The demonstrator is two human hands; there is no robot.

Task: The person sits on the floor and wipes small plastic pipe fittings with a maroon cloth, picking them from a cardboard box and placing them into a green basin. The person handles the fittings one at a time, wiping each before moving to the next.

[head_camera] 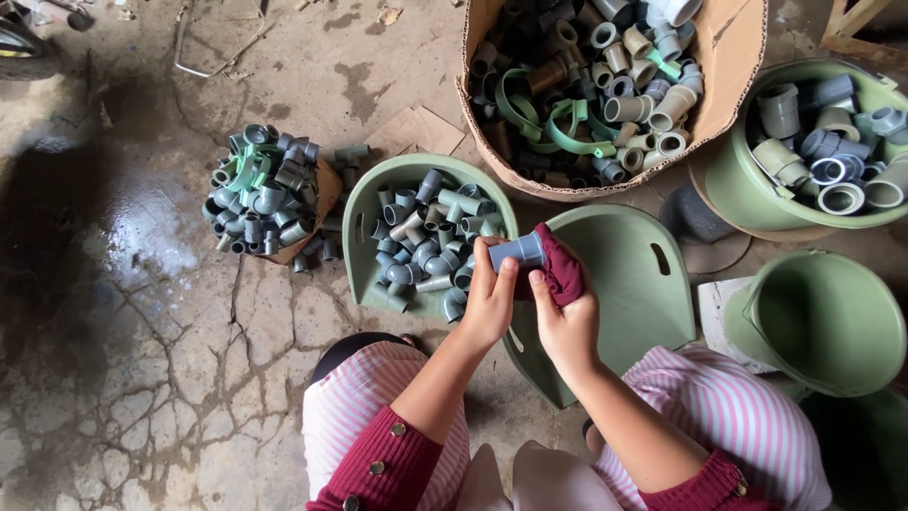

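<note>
Two hands meet over the gap between the green trays, and the work in hand looks like wiping a single pipe fitting clean. The left hand (pixel 489 305) is closed around a short grey pipe coupling (pixel 518 252), fingers curled on its body and thumb pressed against the side, holding it up with its open end turned toward the left. The right hand (pixel 566 322) is bunched tightly on a dark red cloth (pixel 560 270), which is pushed against the coupling's other end, so cloth and fitting are touching. Judging from this, the next move would call for turning the coupling in the left fingers while the cloth rubs round it, with a firm enough pinch that the smooth plastic does not slip. Just beyond the left hand sits a green tray of grey fittings (pixel 364 222); directly beyond the right hand lies an empty green tray (pixel 629 293). Farther out from the hands are a loose heap of fittings (pixel 263 194) on the cracked concrete floor (pixel 142 360), a cardboard box of mixed fittings (pixel 728 57), and a green tub of fittings (pixel 733 185) off to the right.
</note>
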